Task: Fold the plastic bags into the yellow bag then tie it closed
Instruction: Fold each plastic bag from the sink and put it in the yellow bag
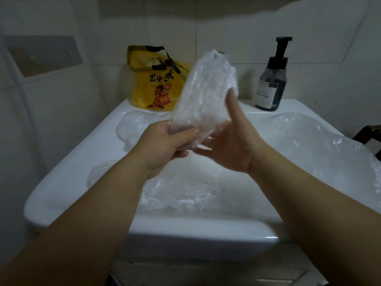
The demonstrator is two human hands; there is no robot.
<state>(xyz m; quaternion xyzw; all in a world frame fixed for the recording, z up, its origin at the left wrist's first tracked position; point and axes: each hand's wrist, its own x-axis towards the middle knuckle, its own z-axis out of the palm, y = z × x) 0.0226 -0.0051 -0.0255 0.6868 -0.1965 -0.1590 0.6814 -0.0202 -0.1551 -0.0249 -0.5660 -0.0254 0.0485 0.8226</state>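
Note:
I hold a clear plastic bag [206, 93], folded into a long upright strip, above the white sink [82, 162]. My left hand [165, 143] pinches its lower end. My right hand [228, 141] supports the strip from behind and the right, thumb pointing up along its edge. The yellow bag [152, 89], printed with black characters and a cartoon figure, stands at the back left of the sink ledge, its mouth open with black handles. More clear plastic bags lie in the basin [185, 190], at the left [132, 129] and over the right rim [321, 141].
A dark pump bottle [272, 83] stands on the back right of the ledge. White tiled walls close in behind and at the left, with a recessed panel [43, 54] on the left wall. A dark object [371, 133] shows at the right edge.

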